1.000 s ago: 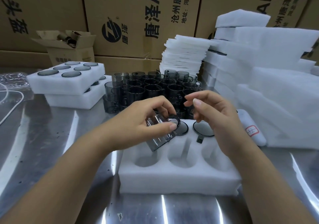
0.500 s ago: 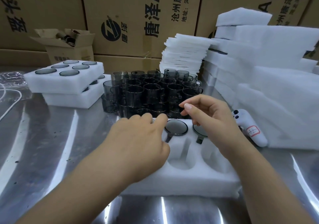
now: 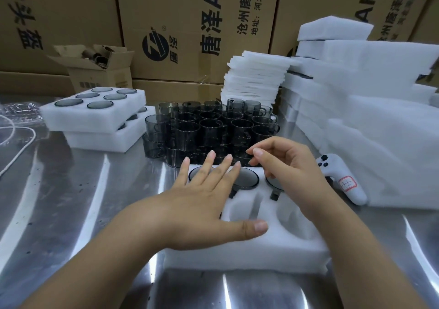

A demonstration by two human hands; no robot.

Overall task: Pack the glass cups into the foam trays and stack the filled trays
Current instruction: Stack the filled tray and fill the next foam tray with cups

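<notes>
Steel surface carries all. Foam tray before me, half filled. Two filled trays stacked at far left. Loose glass cups clustered just behind tray. My left hand flat, fingers straight, spread over back-left cup, gripping nothing. My right hand loosely curled, empty, above tray's back right. Three seated cups fill back row; front middle pocket bare, front left hidden under palm. Step, I judge: front row. Next: take cup from cluster, line handle with slot, seat it

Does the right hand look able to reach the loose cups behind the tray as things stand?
Probably yes: the right hand hovers empty over the far edge of the foam tray, short of the loose cups, with nothing between.
</notes>
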